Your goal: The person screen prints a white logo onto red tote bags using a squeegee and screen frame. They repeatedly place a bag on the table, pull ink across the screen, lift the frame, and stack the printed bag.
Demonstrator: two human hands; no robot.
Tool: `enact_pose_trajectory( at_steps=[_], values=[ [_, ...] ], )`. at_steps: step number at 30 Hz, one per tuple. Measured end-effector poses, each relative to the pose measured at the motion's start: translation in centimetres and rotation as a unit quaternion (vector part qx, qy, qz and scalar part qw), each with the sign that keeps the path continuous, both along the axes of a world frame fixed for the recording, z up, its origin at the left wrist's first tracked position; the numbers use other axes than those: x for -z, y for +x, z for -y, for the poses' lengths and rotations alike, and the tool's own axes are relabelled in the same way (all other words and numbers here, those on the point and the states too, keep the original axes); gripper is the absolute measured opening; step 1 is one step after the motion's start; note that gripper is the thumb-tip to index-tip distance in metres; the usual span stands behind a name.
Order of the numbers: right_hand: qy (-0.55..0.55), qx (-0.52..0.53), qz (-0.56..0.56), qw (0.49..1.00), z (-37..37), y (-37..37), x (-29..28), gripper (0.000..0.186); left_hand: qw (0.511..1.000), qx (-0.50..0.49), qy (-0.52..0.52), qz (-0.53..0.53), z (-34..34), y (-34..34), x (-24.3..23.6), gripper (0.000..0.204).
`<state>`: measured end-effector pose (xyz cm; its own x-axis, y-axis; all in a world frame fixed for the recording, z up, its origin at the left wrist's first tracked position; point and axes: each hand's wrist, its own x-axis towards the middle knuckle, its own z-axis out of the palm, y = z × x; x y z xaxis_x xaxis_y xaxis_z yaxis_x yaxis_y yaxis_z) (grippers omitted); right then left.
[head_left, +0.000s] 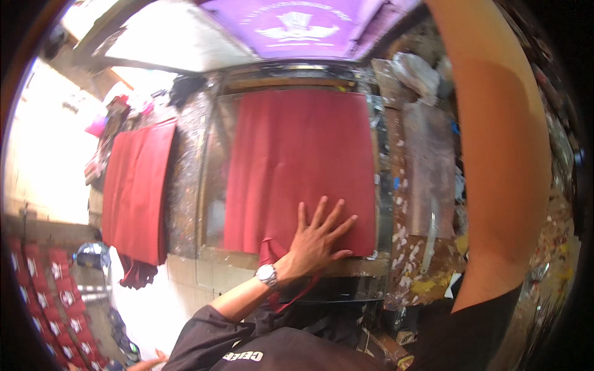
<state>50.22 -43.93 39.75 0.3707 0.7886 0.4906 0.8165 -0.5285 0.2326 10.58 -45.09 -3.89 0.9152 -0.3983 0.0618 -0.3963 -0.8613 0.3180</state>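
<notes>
My left hand, with a watch on its wrist, lies flat with fingers spread on the lower right part of a dark red fabric piece. The fabric is spread over a framed glass-like panel on the worktable. A narrow red strap hangs from its near edge beside my wrist, so it looks like a fabric bag. My right arm is raised along the right side and runs out past the top edge. The right hand itself is out of view. Beyond the fabric, a purple printing screen with a light emblem stands tilted up.
A stack of folded red fabric pieces sits left of the panel. Right of it are a paint-stained plank, a greyish flat strip and a crumpled plastic bag. Printed red pieces lie lower left, near another person's hand.
</notes>
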Motion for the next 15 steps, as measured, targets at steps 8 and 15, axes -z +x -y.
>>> enact_pose_trajectory(
  at_steps=[8, 15],
  values=[
    [0.102, 0.187, -0.425, 0.88, 4.3, -20.4, 3.3, 0.085, 0.839, -0.195, -0.472, 0.189, -12.7, -0.3, -12.5, 0.064],
    [0.053, 0.071, -0.059, 0.994, 7.6, -30.6, 26.1, 0.04, 0.607, -0.403, -0.684, 0.034, -22.7, -6.7, -8.6, 0.039]
  ],
)
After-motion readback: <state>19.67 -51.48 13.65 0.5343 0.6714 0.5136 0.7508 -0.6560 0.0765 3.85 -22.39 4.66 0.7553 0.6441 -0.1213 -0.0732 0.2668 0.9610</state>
